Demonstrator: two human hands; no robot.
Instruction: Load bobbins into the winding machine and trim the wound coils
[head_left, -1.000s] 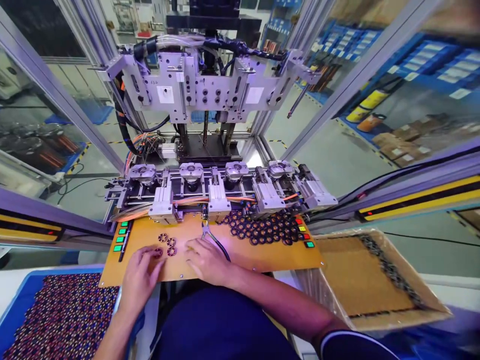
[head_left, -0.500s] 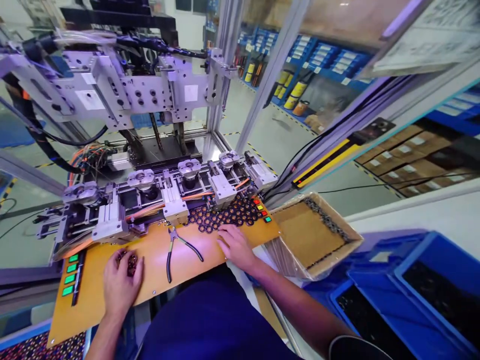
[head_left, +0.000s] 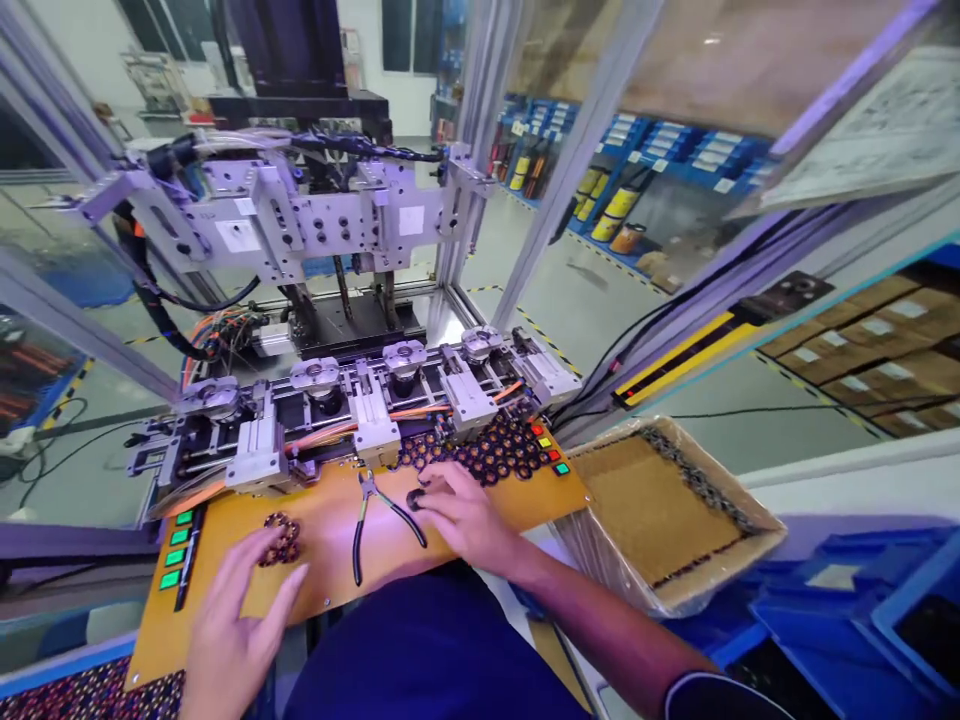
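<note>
My left hand (head_left: 238,600) is open, thumb and fingers apart, at the left of the orange-yellow panel. Just beyond its fingertips lies a small cluster of coppery-brown rings (head_left: 283,540); the index finger reaches to its edge. Over the panel's middle, my right hand (head_left: 469,520) pinches a small black ring (head_left: 415,498) between thumb and fingers. A pair of cutting pliers (head_left: 367,490) with dark handles rests on the panel between my hands, jaws pointing away from me. Behind my right hand spreads a pile of black rings with coppery insides (head_left: 499,450).
A machine with a row of metal clamping fixtures (head_left: 315,375) borders the panel's far side. Green buttons (head_left: 176,538) sit at left, coloured buttons (head_left: 553,455) at right. A plastic-lined carton (head_left: 660,510) stands right of the panel, with blue bins (head_left: 832,610) beyond it.
My left hand has drawn back toward me and opened, uncovering the ring cluster. My right hand has come away from the pile's edge toward the pliers, with a black ring at its fingertips.
</note>
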